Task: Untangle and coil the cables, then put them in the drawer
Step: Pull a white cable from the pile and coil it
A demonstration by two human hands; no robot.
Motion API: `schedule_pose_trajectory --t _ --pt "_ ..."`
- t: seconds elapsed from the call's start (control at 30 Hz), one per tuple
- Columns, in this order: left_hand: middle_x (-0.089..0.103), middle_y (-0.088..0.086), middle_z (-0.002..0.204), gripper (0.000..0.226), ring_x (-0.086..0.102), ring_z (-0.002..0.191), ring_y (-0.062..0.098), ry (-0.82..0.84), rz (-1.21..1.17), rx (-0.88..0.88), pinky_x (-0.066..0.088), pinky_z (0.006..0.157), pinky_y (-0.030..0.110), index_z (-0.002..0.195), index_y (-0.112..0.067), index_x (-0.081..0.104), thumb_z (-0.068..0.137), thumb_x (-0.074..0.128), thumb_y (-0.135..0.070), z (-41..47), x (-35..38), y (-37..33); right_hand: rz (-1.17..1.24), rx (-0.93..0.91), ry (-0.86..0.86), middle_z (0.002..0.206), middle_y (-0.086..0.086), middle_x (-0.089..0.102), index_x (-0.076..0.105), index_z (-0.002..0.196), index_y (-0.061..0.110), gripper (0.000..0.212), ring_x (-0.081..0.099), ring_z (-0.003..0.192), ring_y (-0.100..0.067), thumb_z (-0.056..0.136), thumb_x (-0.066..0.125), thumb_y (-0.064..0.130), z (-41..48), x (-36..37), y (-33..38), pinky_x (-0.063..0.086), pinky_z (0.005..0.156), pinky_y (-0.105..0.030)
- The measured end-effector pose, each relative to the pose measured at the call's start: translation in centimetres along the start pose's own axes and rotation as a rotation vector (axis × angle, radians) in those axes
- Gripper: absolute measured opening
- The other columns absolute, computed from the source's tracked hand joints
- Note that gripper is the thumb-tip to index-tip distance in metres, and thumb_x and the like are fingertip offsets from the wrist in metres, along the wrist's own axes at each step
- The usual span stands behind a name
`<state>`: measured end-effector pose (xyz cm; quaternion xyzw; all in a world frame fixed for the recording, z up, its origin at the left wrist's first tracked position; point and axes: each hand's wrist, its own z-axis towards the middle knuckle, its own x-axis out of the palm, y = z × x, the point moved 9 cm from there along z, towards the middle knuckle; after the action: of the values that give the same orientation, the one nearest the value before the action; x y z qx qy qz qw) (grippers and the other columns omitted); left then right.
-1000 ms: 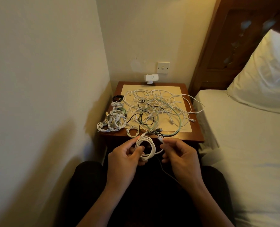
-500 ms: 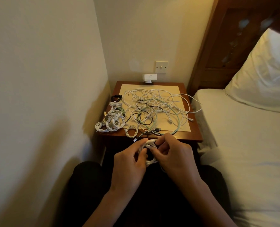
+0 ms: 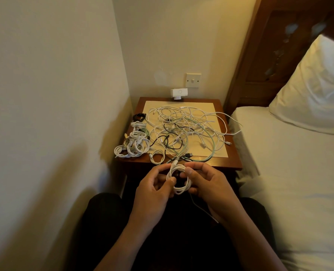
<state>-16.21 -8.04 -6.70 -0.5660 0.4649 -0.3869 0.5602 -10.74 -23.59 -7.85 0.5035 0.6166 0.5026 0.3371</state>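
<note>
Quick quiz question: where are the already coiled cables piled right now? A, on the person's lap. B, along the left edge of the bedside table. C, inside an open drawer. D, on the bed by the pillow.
B: the coiled cables lie bunched on the left edge of the bedside table, beside the loose tangle spread over its middle.

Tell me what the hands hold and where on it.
A coiled white cable. The left hand pinches the coil's left side; the right hand grips its right side, thumb near the top.
</note>
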Motion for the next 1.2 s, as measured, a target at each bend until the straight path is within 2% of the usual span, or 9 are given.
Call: schedule_pose_trajectory --t 0.27,0.43,0.5,0.67,0.77,0.83,0.93,1.07,1.2 --pt "0.077 0.007 0.095 0.026 0.076 0.090 0.024 -0.077 -0.096 -0.063 0.060 0.090 0.050 0.121 -0.026 0.066 0.098 0.067 -0.015 1.0 -1.2 0.6 -0.163 -0.122 0.018 0.106 0.005 0.078 0.073 0.116 0.025 0.024 0.074 0.100 -0.014 0.096 0.069 0.011 -0.8 0.0 1.1 0.058 0.081 -0.028" --pt "0.077 0.016 0.100 0.023 0.075 0.091 0.030 -0.087 -0.388 -0.227 0.061 0.085 0.044 0.121 -0.015 0.067 0.100 0.059 -0.007 1.2 -1.1 1.3 -0.106 -0.189 -0.046 0.110 0.002 0.078 0.072 0.119 0.018 0.024 0.073 0.105 -0.017 0.097 0.067 0.009 -1.2 -0.2 1.4 0.059 0.096 -0.043" --pt "0.077 0.016 0.099 0.020 0.076 0.090 0.029 -0.093 -0.336 -0.238 0.062 0.085 0.043 0.117 -0.015 0.069 0.101 0.058 -0.009 1.2 -1.3 1.4 -0.099 -0.222 -0.051 0.111 0.001 0.078 0.072 0.121 0.017 0.026 0.073 0.107 -0.017 0.097 0.067 0.008 -1.5 0.0 1.6 0.058 0.097 -0.044" --pt "0.076 0.019 0.100 0.030 0.074 0.092 0.031 0.089 -0.220 -0.310 0.060 0.087 0.041 0.113 -0.007 0.074 0.106 0.048 -0.021 0.8 0.0 1.8 -0.237 -0.354 -0.137 0.106 0.012 0.078 0.075 0.119 0.020 0.025 0.073 0.102 -0.006 0.095 0.071 0.011 -2.2 -0.4 3.4 0.060 0.089 -0.030" --pt "0.077 0.018 0.102 0.027 0.074 0.097 0.032 0.150 -0.229 -0.288 0.060 0.090 0.043 0.112 -0.008 0.075 0.101 0.060 -0.028 0.6 0.4 1.3 -0.356 -0.416 -0.191 0.103 0.016 0.077 0.076 0.118 0.022 0.026 0.072 0.098 0.001 0.094 0.072 0.013 -2.9 -0.1 4.2 0.060 0.086 -0.022" --pt "0.077 0.012 0.102 0.020 0.074 0.100 0.029 0.174 -0.143 -0.218 0.060 0.091 0.040 0.110 -0.012 0.077 0.093 0.071 -0.021 0.6 0.3 0.9 -0.416 -0.439 -0.210 0.105 0.015 0.077 0.076 0.120 0.022 0.027 0.071 0.099 0.003 0.095 0.072 0.014 -3.0 0.2 4.3 0.059 0.086 -0.019" --pt "0.076 0.015 0.107 0.019 0.073 0.103 0.028 0.190 -0.225 -0.250 0.059 0.092 0.039 0.108 -0.009 0.078 0.091 0.071 -0.011 0.8 0.4 1.4 -0.445 -0.436 -0.229 0.106 0.017 0.076 0.076 0.120 0.024 0.027 0.070 0.099 0.006 0.094 0.074 0.016 -3.1 0.2 4.2 0.058 0.086 -0.016" --pt "0.076 0.017 0.105 0.035 0.075 0.094 0.023 0.163 -0.401 -0.326 0.060 0.079 0.033 0.119 -0.002 0.067 0.085 0.071 -0.002 0.9 0.3 1.6 -0.445 -0.380 -0.217 0.100 0.019 0.076 0.077 0.115 0.029 0.024 0.069 0.096 0.009 0.093 0.075 0.020 -3.0 0.1 3.6 0.055 0.081 -0.011" --pt "0.074 0.023 0.109 0.058 0.075 0.095 0.030 0.122 -0.523 -0.325 0.061 0.081 0.041 0.128 -0.002 0.049 0.076 0.075 -0.005 1.1 -0.1 1.9 -0.319 -0.262 -0.090 0.100 0.015 0.078 0.077 0.111 0.027 0.020 0.073 0.098 0.000 0.093 0.074 0.019 -2.1 0.1 2.9 0.061 0.088 -0.028"
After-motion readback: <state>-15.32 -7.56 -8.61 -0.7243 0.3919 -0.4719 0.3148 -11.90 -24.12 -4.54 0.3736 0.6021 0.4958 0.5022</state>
